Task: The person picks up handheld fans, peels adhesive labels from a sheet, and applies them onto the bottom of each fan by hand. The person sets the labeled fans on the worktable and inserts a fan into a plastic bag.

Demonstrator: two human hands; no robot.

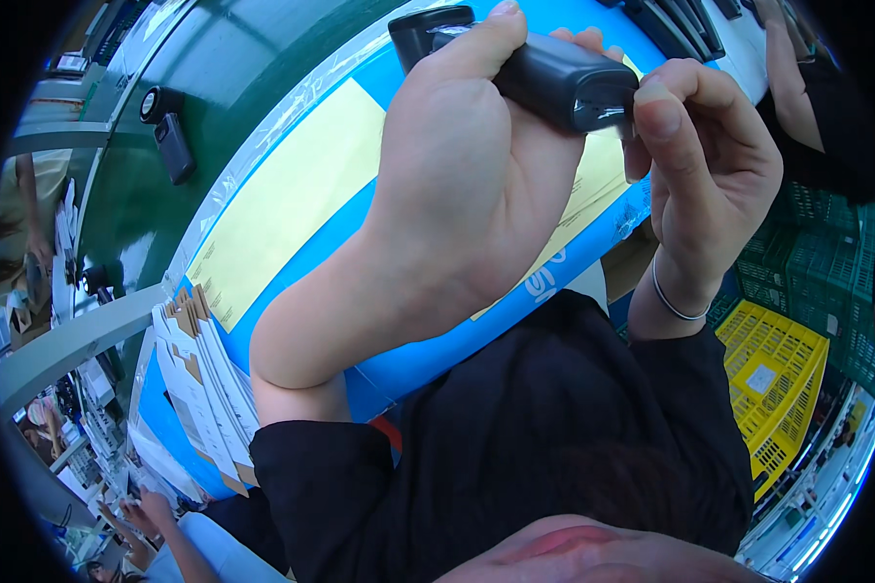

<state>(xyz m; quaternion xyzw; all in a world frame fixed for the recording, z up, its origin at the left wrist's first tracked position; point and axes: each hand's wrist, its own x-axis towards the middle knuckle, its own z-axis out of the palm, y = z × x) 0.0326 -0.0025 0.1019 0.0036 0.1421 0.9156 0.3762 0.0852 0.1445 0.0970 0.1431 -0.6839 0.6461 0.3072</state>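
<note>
A black handheld device (564,83) with a thick, rounded body lies across my left hand (457,155), whose thumb and fingers are closed round it. The device's other black end (428,29) sticks out past my thumb at the upper left. At the near right end, my right hand (705,155) pinches thumb and forefinger together at the device's edge. A bit of shiny clear film (603,119) shows there, running toward the fingertips. Below the hands is a blue-covered table (379,374) with pale yellow printed sheets (292,199) on it.
On the green surface (253,58) beyond lies a similar dark device with a round head (173,146). White cards with brown cardboard (199,374) stand stacked at the left. More black devices (671,24) lie at the top right, near another person's arm (787,87). A yellow crate (773,379) stands at right.
</note>
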